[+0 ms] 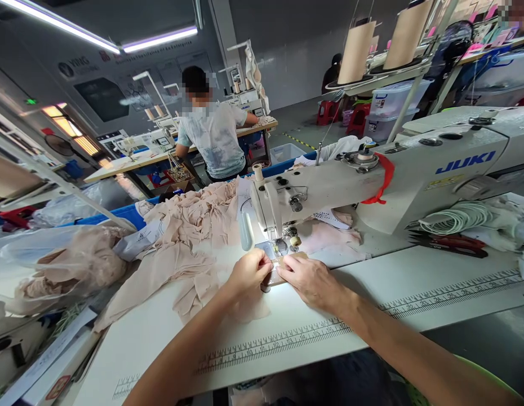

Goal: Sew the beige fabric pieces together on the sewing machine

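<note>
My left hand (248, 272) and my right hand (309, 279) rest side by side on the white sewing table (372, 293), just in front of the needle of a white JUKI sewing machine (397, 175). Both pinch a small beige fabric piece (274, 277) lying under the presser foot (278, 248). The left fingers are curled onto its left edge. The right fingers press flat on its right side. A sheer beige piece (245, 307) trails under my left wrist.
A heap of beige fabric pieces (190, 231) lies left of the machine, with a plastic bag of more fabric (71, 265) further left. Red-handled scissors (452, 243) and coiled white cord (454, 217) sit right. A person sews at a table behind (213, 135). Printed rulers mark the table edge (287, 341).
</note>
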Motion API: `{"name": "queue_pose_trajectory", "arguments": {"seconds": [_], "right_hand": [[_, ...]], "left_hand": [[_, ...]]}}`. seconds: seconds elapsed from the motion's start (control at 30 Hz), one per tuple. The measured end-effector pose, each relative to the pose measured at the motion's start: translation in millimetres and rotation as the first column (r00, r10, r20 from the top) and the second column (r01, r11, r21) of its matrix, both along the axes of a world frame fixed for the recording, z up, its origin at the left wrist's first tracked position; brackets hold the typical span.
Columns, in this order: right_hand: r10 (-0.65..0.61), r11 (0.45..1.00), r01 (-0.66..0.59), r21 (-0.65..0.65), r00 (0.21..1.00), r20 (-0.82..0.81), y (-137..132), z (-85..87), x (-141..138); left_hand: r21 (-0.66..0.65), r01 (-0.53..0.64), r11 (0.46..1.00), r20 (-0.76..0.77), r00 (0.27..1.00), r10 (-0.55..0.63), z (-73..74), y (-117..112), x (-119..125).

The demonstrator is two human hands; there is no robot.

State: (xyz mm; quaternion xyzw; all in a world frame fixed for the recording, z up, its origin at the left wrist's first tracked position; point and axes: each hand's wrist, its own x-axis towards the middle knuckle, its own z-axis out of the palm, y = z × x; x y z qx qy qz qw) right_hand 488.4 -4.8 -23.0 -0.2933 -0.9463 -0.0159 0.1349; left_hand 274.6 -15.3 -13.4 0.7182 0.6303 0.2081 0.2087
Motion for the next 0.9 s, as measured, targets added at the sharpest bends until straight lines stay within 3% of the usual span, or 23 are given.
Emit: {"name": "queue_pose_trajectory", "arguments": {"seconds": [0.07,0.17,0.23,0.33,0.53,0.73,0.9], "right_hand": [[0.003,1.000,-0.003,0.001,1.000,0.007,-1,-0.5,-1],[-0.012,1.000,0.012,-0.017,0.999,0.029,-1,1.0,-2],[-0.017,0.999,0.018,-0.028,0.999,0.034,-2,2.2,-2],[-0.013,1.000,0.013,-0.026,1.000,0.023,-3,2.7,-3],[-0.025,1.000,0.025,0.008,0.997,-0.068,0,-0.4,0],[-0.206,0.979,0.205,-0.021,0.975,-0.084,19,-4.1,11],[-0.235,0.972,0.235,-0.006,0.969,-0.076,24,-6.1,14]], "left_hand": [[0.149,0.072,0.986,-0.170,0.984,-0.046,0.2,-5,1],[0.369,0.279,0.886,-0.345,0.927,-0.149,-2.3,-20,7],[0.446,0.362,0.818,-0.381,0.904,-0.193,-6.2,-34,12],[0.510,0.381,0.771,-0.386,0.903,-0.191,-13.9,-49,18],[0.502,0.406,0.764,-0.408,0.890,-0.205,-22.7,-48,16],[0.471,0.366,0.802,-0.447,0.883,-0.140,-27.1,-29,18],[0.499,0.340,0.798,-0.437,0.893,-0.107,-34.6,-17,21]]}}
